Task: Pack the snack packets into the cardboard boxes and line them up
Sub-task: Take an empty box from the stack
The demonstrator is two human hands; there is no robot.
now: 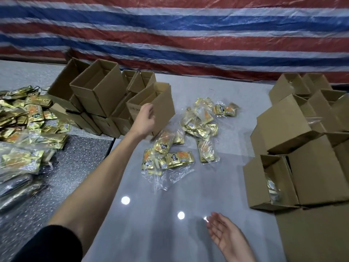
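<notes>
Cardboard box (158, 103) — plain brown, open-topped, tilted — left hand (144, 120) gripping.

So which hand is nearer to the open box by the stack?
Left. The left hand holds the open box by its side; the right hand is open, well apart, low in the view.

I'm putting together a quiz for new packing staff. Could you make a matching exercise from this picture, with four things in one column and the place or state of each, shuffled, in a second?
Things
1. left hand
2. right hand
3. loose packets
4. striped tarp

Places or states
A. spans the back of the scene
B. open, palm up, holding nothing
C. grips an open cardboard box
D. scattered on the grey surface between the box stacks

Pairs: 1-C, 2-B, 3-D, 4-A
</notes>
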